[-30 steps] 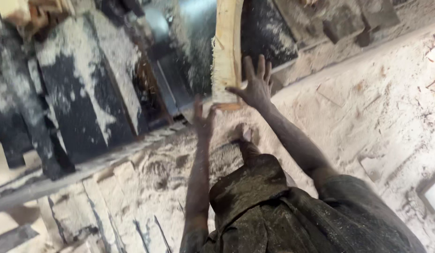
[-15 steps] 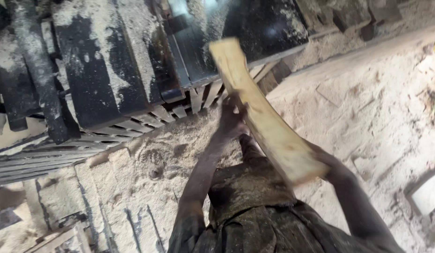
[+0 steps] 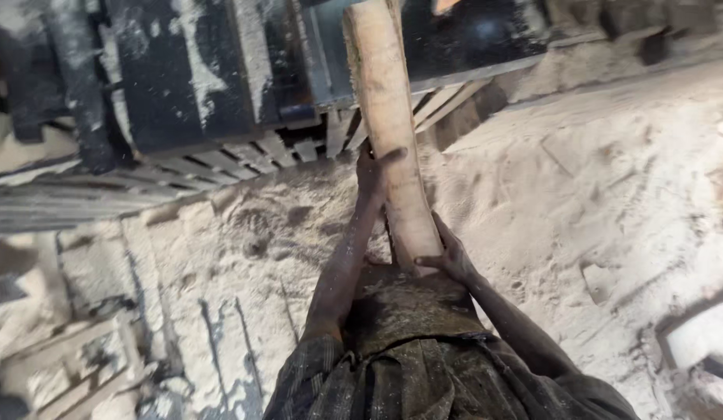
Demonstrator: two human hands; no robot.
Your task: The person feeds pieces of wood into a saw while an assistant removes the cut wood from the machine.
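A long pale wooden plank (image 3: 389, 124) runs from near my body up toward a dark machine bed (image 3: 221, 70) dusted with sawdust. My left hand (image 3: 372, 169) grips the plank's left edge about halfway along. My right hand (image 3: 447, 253) clasps its near end from the right side. Both forearms are coated in sawdust. The plank's far end lies over the machine's edge, near the top of the view.
Thick sawdust covers the floor (image 3: 579, 179) all around. Wooden slats (image 3: 299, 148) stick out under the machine. Boards and scrap wood (image 3: 73, 373) lie at the lower left. A pale block (image 3: 700, 338) sits at the lower right.
The plank has swung from slanting right to nearly straight ahead. My right hand has come to its near end and my left hand has slid onto its left edge.
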